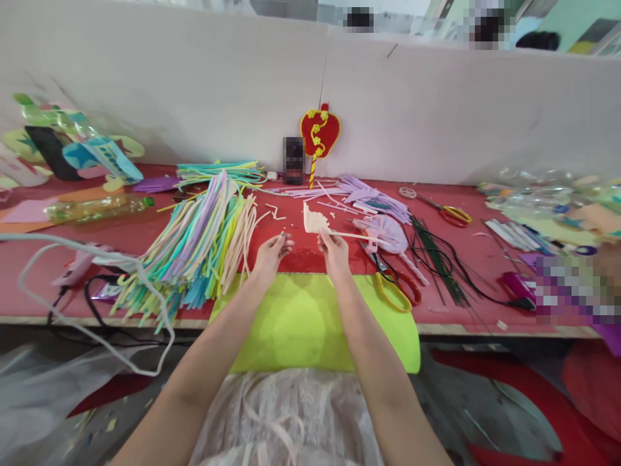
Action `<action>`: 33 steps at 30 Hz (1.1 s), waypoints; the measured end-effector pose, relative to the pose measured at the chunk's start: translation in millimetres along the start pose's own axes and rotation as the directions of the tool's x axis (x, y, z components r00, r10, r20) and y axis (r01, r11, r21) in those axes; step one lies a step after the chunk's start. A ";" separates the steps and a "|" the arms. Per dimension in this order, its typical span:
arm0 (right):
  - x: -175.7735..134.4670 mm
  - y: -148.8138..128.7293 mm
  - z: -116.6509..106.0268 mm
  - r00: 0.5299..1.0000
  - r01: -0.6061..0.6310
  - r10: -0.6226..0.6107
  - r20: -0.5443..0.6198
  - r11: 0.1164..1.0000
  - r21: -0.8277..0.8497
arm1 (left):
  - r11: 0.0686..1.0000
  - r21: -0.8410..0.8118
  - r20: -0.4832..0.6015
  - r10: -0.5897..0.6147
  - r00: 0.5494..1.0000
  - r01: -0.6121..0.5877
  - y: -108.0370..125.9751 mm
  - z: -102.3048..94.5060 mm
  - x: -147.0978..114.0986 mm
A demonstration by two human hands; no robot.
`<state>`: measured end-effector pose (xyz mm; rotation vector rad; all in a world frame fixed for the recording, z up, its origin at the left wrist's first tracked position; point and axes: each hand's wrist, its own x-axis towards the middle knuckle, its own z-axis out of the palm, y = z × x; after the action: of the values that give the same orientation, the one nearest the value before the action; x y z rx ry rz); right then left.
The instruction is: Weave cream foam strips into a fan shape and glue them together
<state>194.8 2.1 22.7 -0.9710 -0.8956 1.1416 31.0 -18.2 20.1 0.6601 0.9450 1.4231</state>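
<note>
My right hand (pixel 334 254) pinches a flat cream piece (pixel 316 221) that looks built from folded pipe cleaners. A straight cream pipe-cleaner end sticks out from it to the right, past my fingers. My left hand (pixel 273 257) is a little to the left, its fingers loosely curled and apart, with nothing visible in them. Close to it lies a big bundle of pastel pipe cleaners (pixel 194 239), with loose cream ones at its right edge. Right of my right hand are a lilac pipe-cleaner piece (pixel 388 233) and yellow-and-red-handled scissors (pixel 395 291).
A red heart-shaped ornament (pixel 320 133) stands at the back by the white partition (pixel 218 90). Lilac pipe cleaners (pixel 373 197), dark green wires (pixel 439 265) and a second pair of scissors (pixel 453 215) lie right. A pink glue gun (pixel 80 264), a white cable and bottles are left.
</note>
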 end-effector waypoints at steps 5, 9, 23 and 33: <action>0.3 5.7 -0.8 0.999 0.034 -0.032 0.044 0.998 -0.058 | 0.966 0.181 0.029 0.180 0.983 -0.182 0.7 2.6 -0.8; -5.0 4.3 0.2 0.992 0.067 -0.045 0.121 0.979 -0.191 | 0.935 0.252 0.135 0.222 0.966 -0.250 -3.9 10.8 -1.2; -10.5 -11.6 -9.0 0.952 0.152 0.008 0.307 0.858 -0.491 | 0.958 0.215 0.071 0.180 0.981 -0.191 -4.5 10.8 -1.3; 32.2 -72.4 -104.8 0.960 -0.276 -0.056 -0.276 0.009 -0.961 | 0.987 0.130 0.035 0.090 0.995 -0.094 -4.8 11.4 -2.5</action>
<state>320.9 7.7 59.0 -2.3960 -1.4753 0.2158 43.5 -19.3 22.1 0.8293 1.0029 1.4372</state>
